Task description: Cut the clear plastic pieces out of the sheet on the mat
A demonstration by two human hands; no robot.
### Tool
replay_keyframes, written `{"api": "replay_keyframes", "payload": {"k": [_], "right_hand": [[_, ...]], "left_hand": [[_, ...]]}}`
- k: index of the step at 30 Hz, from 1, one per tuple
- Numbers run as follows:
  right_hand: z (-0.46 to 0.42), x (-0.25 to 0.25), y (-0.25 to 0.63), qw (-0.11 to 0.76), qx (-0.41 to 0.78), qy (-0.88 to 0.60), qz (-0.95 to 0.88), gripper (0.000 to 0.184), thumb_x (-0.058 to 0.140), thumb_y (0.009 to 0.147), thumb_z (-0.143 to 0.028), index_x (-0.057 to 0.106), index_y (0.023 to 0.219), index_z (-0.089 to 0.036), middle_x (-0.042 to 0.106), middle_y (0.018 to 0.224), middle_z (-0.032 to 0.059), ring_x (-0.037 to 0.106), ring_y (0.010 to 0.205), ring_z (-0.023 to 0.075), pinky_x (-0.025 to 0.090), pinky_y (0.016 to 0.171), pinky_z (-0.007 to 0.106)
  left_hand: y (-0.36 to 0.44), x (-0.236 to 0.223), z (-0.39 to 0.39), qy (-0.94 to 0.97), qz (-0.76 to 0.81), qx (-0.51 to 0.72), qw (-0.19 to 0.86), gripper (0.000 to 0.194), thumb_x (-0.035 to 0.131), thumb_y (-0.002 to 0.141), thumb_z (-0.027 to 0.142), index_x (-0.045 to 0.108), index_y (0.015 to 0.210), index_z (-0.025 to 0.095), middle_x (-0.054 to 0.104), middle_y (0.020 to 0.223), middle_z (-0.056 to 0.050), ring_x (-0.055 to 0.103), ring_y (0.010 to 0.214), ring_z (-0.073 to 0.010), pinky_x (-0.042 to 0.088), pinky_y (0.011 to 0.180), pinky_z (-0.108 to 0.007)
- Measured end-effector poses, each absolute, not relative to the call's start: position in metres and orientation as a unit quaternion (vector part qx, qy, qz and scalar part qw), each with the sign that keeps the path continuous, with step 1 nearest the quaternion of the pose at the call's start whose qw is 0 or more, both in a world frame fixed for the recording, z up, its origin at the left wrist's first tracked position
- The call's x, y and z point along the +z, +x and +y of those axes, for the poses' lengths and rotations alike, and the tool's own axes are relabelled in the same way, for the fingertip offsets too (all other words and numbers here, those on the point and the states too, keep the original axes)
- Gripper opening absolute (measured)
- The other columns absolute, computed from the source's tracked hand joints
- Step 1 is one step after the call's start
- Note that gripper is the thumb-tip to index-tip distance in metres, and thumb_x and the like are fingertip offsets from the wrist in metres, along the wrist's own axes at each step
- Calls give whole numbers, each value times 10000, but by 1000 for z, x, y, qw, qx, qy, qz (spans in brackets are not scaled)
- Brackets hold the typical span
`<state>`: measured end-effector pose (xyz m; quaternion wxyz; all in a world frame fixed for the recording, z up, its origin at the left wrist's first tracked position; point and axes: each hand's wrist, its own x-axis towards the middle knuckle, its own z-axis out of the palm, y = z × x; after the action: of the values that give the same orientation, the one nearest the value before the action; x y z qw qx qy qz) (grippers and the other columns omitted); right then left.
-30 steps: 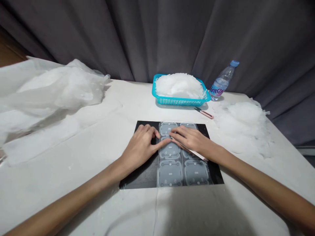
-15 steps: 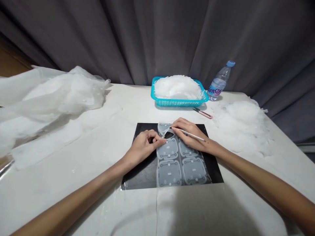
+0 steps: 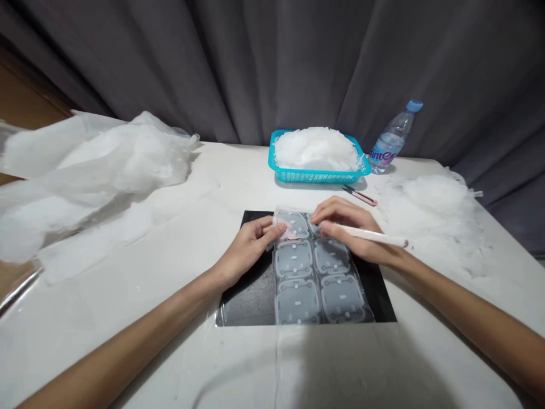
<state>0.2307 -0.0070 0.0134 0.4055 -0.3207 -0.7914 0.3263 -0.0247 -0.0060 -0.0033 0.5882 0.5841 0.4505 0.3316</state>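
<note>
Clear plastic sheet [image 3: 294, 258] with grey squares, two hands on the job.
So the sheet's lying on a black mat [image 3: 249, 295], its far left corner pinched between the left hand's [image 3: 253, 241] thumb and fingers; the right hand [image 3: 351, 227] has a slim white stick [image 3: 374, 236] gripped, blunt end poking back over the wrist, though the tip end is kinda blurry, so I can't tell if it's touching the plastic. Past the mat: pink-handled snips [image 3: 361, 197] just beside a blue basket [image 3: 321, 176] heaped with white pieces [image 3: 315, 149].
</note>
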Motion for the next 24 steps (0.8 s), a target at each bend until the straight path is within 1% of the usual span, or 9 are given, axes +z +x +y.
{"api": "replay_keyframes", "payload": {"k": [3,5,7,10,12,14,19,21,24], "right_hand": [[4,16,240,442,206,-375,-788,386,394,1125,-339,710,935,-224,702,1023,78,636,1059,251,486,1012,470],[11,11,244,426,128,-400,-801,392,343,1133,-336,697,1002,-230,709,1062,91,606,1097,275,446,1055,512],[16,3,246,385,103,-422,-815,341,343,1128,-338,665,1148,-228,695,1158,115,587,1136,294,451,1056,526],[17,-7,247,295,133,-451,-832,343,459,1092,-403,581,1358,-225,624,1336,154,533,1235,335,474,1056,548],[16,-9,247,243,173,-453,-840,479,593,1030,-464,530,1447,-237,573,1445,151,488,1280,358,465,1082,584],[14,-9,245,224,224,-446,-837,608,672,982,-487,485,1511,-254,557,1481,136,487,1272,348,469,1095,592],[16,-6,243,232,325,-414,-818,682,738,941,-432,466,1550,-288,632,1368,106,517,1231,296,503,1080,533],[17,-4,244,229,335,-407,-818,660,760,924,-432,504,1512,-279,636,1341,100,498,1252,302,485,1091,541],[18,0,244,225,330,-405,-823,632,779,904,-445,551,1459,-249,616,1258,102,494,1250,310,451,1115,557]], "left_hand": [[-24,-2,-5,572,440,330,609,365,693,962,521,765,1066,179,795,1030,-59,703,971,-219,509,910,-304],[-25,-1,-4,576,434,327,611,360,679,972,516,758,1091,185,793,1067,-61,700,1011,-225,508,947,-316],[-25,-2,-3,585,436,323,603,352,667,977,506,753,1109,191,784,1119,-62,686,1073,-241,497,993,-334],[-26,-3,-1,597,449,334,575,344,649,981,489,737,1166,214,754,1233,-56,644,1192,-272,473,1061,-358],[-24,-4,-1,595,436,350,577,370,626,993,490,704,1252,238,717,1331,-49,616,1260,-278,453,1108,-370],[-21,-4,-2,592,417,359,589,407,647,983,504,678,1291,241,708,1355,-54,628,1252,-276,465,1108,-376],[-10,-3,1,578,427,358,596,477,876,786,478,709,1109,170,777,1082,-74,705,969,-248,565,858,-328],[-10,-4,4,564,419,359,614,477,895,767,467,715,1086,162,777,1045,-71,702,911,-226,563,815,-310],[-13,-7,7,548,398,353,645,438,891,793,418,721,1110,168,780,1081,-69,703,935,-207,552,843,-289]]}}
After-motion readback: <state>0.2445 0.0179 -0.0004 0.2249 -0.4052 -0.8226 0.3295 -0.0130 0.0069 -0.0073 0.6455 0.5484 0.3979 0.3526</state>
